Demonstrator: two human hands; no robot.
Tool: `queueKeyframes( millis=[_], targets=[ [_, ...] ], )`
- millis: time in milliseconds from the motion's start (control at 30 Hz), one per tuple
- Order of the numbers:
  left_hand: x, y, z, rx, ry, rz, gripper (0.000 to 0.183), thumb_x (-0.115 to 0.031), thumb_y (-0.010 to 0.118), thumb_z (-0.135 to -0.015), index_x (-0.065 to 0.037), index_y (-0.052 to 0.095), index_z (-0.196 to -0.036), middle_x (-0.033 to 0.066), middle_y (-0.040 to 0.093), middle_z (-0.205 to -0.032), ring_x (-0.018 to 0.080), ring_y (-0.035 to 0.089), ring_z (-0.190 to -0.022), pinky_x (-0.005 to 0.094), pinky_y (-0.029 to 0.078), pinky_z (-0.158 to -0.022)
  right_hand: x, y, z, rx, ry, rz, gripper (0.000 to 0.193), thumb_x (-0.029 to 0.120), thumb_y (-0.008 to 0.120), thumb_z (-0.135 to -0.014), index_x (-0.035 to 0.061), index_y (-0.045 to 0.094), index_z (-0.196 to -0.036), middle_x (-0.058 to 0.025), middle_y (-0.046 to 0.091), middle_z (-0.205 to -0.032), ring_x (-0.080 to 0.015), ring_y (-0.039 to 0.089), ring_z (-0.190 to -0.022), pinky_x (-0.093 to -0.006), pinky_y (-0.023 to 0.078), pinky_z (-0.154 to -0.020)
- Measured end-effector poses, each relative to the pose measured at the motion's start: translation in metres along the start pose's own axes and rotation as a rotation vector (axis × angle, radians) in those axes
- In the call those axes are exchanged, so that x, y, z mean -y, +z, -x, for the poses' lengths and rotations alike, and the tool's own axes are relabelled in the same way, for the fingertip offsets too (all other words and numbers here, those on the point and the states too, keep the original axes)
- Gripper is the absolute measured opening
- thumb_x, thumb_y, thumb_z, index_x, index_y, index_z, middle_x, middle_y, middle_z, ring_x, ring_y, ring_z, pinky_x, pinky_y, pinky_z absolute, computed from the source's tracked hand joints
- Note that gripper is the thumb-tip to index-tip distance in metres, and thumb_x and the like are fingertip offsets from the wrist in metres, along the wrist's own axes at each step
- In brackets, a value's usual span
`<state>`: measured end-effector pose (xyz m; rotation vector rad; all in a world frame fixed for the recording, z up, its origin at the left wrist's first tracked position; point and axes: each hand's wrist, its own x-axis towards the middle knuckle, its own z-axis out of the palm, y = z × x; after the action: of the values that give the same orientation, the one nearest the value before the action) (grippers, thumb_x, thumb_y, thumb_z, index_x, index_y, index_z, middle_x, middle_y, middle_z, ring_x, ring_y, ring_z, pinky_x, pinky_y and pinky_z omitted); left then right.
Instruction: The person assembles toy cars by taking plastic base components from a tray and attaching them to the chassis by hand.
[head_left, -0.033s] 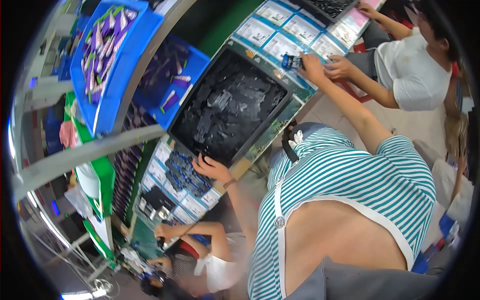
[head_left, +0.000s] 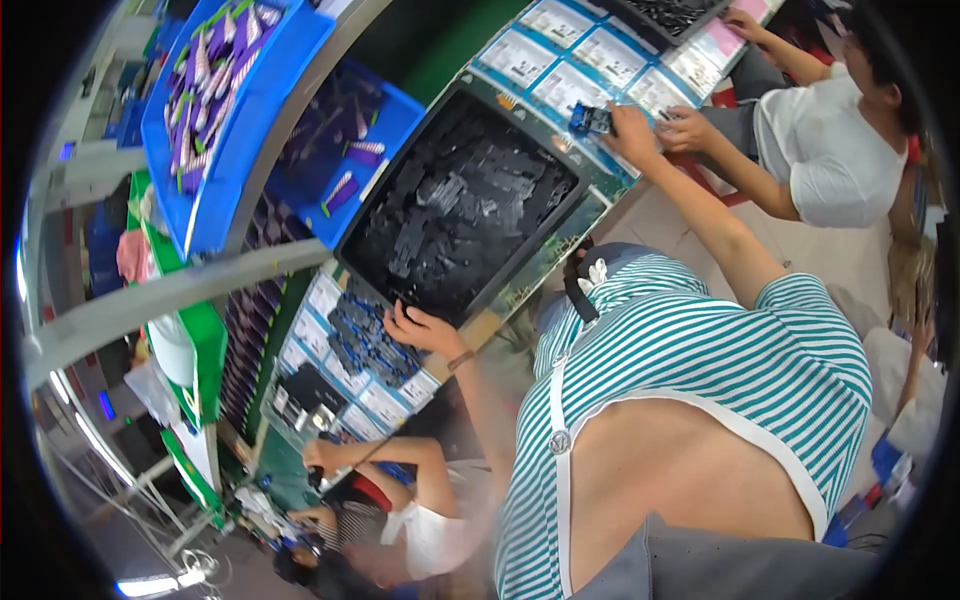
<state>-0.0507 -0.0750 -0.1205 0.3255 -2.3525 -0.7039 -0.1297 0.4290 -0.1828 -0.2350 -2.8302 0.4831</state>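
My left hand is at the near-left corner of a large black tray, beside a heap of black and blue plastic parts. Its fingers are curled but apart, and I see nothing held in them. My right hand, stretched out to the far right, grips a small blue and black plastic part above printed sheets. Loose black plastic pieces fill much of the tray.
Blue bins with purple and white pieces stand to the left, past a grey metal bar. A co-worker in white sits at the far right, a hand close to mine. Another person sits at lower left.
The whole view has shifted slightly. My right hand still holds the blue and black part, and my left hand stays by the tray corner.
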Motion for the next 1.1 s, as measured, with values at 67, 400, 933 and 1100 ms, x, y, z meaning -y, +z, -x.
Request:
queueKeyframes(
  millis=[67, 400, 933, 1100],
  targets=[
    [-0.024, 0.000, 0.000, -0.081, -0.071, 0.072, 0.039, -0.026, 0.041, -0.103, 0.005, 0.060, -0.116, 0.0227, 0.050, -0.123, 0.0356, 0.047, -0.115, 0.0445, 0.035, -0.102, 0.004, -0.007, 0.001, -0.056, -0.019, -0.014, 0.068, 0.021, 0.077, -0.071, 0.0013, 0.049, -0.130, -0.0193, 0.060, -0.101, -0.0383, 0.055, -0.098, -0.0450, 0.045, -0.087],
    [-0.127, 0.041, 0.027, 0.742, -1.210, 1.629, 0.063, -0.060, 0.039, -0.096, -0.013, 0.044, -0.138, 0.0077, 0.048, -0.138, 0.0260, 0.045, -0.126, 0.0435, 0.035, -0.105, 0.209, -0.114, 0.034, 0.101, -0.224, -0.410, 0.063, 0.029, 0.079, -0.072, 0.0075, 0.056, -0.127, -0.0153, 0.063, -0.105, -0.0311, 0.062, -0.097, -0.0376, 0.051, -0.083],
    [-0.053, -0.011, 0.007, 0.540, -1.167, 1.944, 0.069, -0.067, 0.035, -0.093, -0.013, 0.051, -0.134, 0.0162, 0.054, -0.131, 0.0396, 0.048, -0.123, 0.0570, 0.032, -0.108, 0.203, 0.023, -0.009, 0.207, -0.135, 0.094, 0.051, 0.041, 0.067, -0.084, 0.0035, 0.060, -0.117, -0.0152, 0.060, -0.103, -0.0340, 0.059, -0.103, -0.0426, 0.052, -0.084],
    [-0.049, -0.055, -0.003, 0.483, -1.185, 1.878, 0.067, -0.063, 0.038, -0.095, -0.011, 0.049, -0.135, 0.0170, 0.054, -0.130, 0.0401, 0.048, -0.123, 0.0564, 0.034, -0.107, 0.203, 0.032, -0.019, 0.301, 0.012, -0.138, 0.054, 0.035, 0.077, -0.074, 0.0039, 0.062, -0.115, -0.0181, 0.059, -0.102, -0.0357, 0.059, -0.101, -0.0430, 0.049, -0.086]
  ],
)
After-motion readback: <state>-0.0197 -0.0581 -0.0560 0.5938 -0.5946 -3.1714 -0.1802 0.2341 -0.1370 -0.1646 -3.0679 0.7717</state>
